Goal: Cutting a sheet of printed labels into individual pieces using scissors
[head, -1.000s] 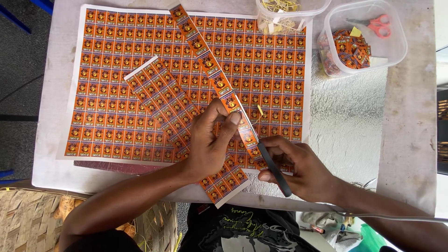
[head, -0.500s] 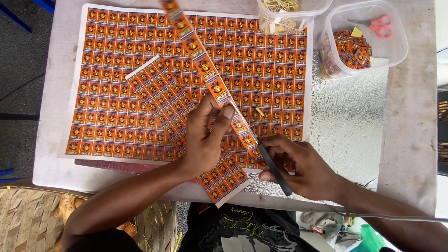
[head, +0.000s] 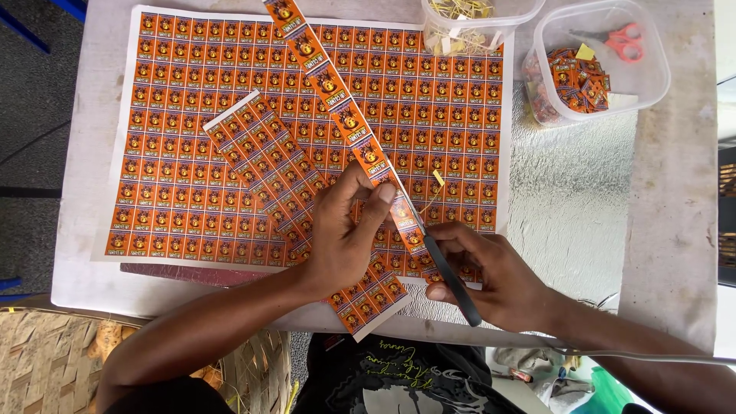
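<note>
A long orange strip of printed labels [head: 330, 84] runs diagonally from the top middle down to my hands. My left hand [head: 343, 234] pinches the strip near its lower end between thumb and fingers. My right hand [head: 498, 276] grips a dark-handled cutting tool [head: 452, 280], with its blade lying along the strip's right edge. Beneath lies a large orange sheet of the same labels [head: 192, 138], and a smaller cut block of labels [head: 268, 165] lies angled on top of it.
A clear tub [head: 648, 77] at the top right holds cut labels and red-handled scissors [head: 625, 42]. A second clear tub [head: 517, 14] with yellow paper trimmings stands at the top middle. The silvery table surface [head: 567, 184] shows to the right. A woven mat [head: 46, 353] lies lower left.
The strip lifted and shifted left half a second ago, then came back down. My right hand and the tool have stayed put.
</note>
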